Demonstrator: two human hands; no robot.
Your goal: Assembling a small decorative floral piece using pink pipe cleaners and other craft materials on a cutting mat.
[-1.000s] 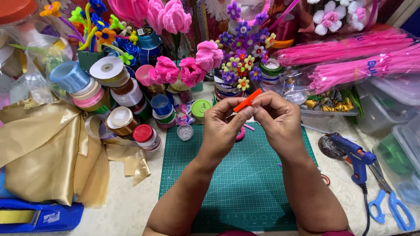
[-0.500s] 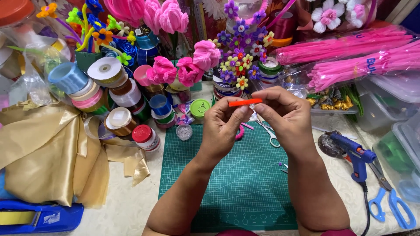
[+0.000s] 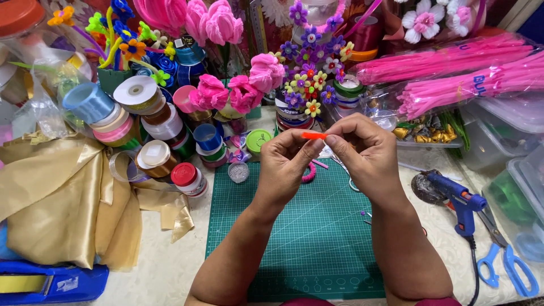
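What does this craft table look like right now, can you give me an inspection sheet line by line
Surface: green cutting mat on a pale patterned table.
Job's things: short orange pipe-cleaner piece, held level between both hands above the mat.
Clutter: ribbon spools, gold fabric, pink pipe-cleaner flowers, bagged pink pipe cleaners, blue scissors.
Grips: left hand and right hand each pinch one end of the piece.
Cables: black cord hangs from the blue glue gun.
Surroundings: clear plastic bins at right; no other person seen.
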